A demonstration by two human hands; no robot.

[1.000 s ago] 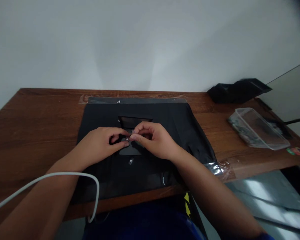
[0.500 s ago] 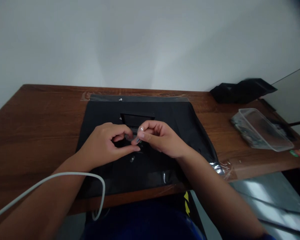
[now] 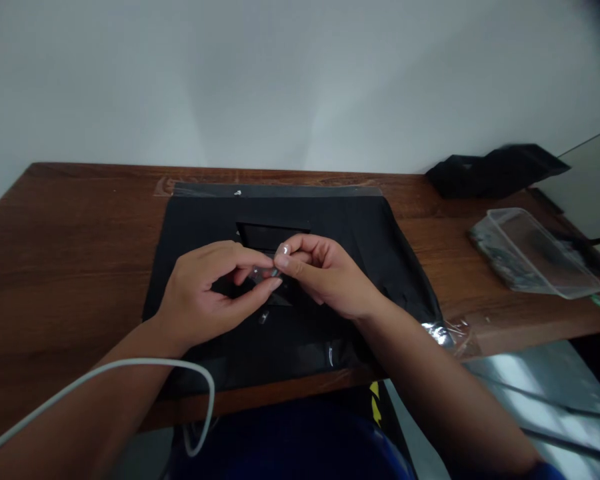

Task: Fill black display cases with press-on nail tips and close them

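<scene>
My left hand (image 3: 207, 297) and my right hand (image 3: 323, 273) meet over the middle of a black mat (image 3: 375, 247) on a brown wooden table (image 3: 70, 240). Both pinch one small clear piece (image 3: 263, 273) between thumb and fingertips, held just above the mat. A dark flat rectangular part (image 3: 267, 237) lies on the mat right behind the fingers. A tiny shiny bit (image 3: 263, 317) rests on the mat below my left thumb. What the clear piece is I cannot make out.
A clear plastic tub (image 3: 535, 250) with dark contents stands at the table's right end, a black tray-like object (image 3: 495, 172) behind it. Crinkled clear film (image 3: 447, 333) sticks out at the mat's near right corner. A white cable (image 3: 130, 365) loops over my left forearm.
Both hands have lifted slightly and shifted a little to the right, still pinched together on the small clear piece. My view has drifted, so the table sits a bit higher.
</scene>
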